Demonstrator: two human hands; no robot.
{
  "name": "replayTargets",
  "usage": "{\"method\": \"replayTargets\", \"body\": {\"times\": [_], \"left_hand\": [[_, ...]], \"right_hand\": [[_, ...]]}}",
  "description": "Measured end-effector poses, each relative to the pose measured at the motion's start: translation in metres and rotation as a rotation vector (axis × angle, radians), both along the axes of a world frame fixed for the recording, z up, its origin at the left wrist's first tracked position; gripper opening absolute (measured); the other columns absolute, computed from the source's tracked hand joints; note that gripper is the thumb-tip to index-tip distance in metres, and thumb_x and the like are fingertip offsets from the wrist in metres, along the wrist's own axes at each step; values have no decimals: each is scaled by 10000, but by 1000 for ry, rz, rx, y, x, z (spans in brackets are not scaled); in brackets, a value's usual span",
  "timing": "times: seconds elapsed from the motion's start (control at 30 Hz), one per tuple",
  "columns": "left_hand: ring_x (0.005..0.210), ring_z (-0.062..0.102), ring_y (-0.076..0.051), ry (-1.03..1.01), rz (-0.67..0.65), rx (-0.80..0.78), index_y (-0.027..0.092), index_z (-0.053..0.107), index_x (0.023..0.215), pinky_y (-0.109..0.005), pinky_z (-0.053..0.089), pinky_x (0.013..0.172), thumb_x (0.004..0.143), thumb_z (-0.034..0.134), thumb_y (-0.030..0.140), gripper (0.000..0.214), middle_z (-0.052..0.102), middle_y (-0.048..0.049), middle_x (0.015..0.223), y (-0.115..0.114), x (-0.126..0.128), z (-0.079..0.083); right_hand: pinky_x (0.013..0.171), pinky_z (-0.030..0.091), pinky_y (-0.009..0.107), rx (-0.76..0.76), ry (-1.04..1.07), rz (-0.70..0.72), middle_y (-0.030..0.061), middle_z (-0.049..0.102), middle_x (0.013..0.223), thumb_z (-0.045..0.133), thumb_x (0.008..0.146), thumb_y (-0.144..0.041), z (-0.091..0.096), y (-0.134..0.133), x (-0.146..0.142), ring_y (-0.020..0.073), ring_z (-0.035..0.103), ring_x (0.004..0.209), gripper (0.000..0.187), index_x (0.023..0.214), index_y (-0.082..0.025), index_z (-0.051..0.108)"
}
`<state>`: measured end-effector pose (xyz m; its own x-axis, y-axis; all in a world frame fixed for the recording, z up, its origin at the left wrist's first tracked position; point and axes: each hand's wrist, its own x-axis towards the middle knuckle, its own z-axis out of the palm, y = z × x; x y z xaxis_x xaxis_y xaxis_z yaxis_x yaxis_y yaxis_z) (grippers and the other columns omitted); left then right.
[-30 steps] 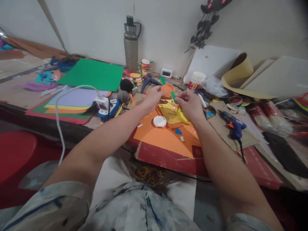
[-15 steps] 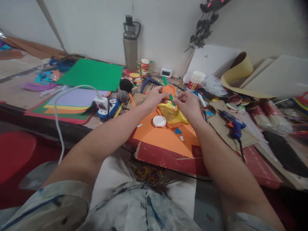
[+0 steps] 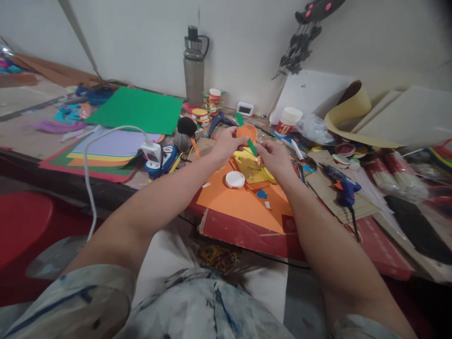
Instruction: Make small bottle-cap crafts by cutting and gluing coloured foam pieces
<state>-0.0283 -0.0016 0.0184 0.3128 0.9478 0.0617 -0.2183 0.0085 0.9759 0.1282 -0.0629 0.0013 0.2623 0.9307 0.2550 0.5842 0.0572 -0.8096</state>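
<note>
My left hand is closed around the edge of a round orange piece, like a shallow lid or cup, held up above the table. A green strip lies slantwise at the orange piece, one end sticking out above and the other below. My right hand has its fingertips pinched at the strip's lower end. Below the hands, a white round lid rests on an orange sheet. Beside it are yellow pieces and a small blue scrap.
At right a blue glue gun lies on cardboard, its cord trailing off the front. Stacked paper cups and a grey bottle stand at the back. Coloured sheets, a green sheet and a white cable are at left.
My right hand has shifted slightly at the green strip's lower end, its fingers drawn closer together. My left hand still holds the orange piece. The whole view has shifted slightly.
</note>
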Motion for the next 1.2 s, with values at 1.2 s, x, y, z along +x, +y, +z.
{"method": "replayTargets", "body": {"times": [1.2], "left_hand": [[611, 534, -42, 36, -66, 29, 154, 644, 853, -201, 394, 564, 842, 700, 34, 133, 647, 36, 782, 0, -1, -3]], "right_hand": [[646, 358, 295, -53, 18, -2, -28, 602, 623, 614, 922, -324, 7, -9, -18, 140, 504, 617, 266, 682, -209, 609]]}}
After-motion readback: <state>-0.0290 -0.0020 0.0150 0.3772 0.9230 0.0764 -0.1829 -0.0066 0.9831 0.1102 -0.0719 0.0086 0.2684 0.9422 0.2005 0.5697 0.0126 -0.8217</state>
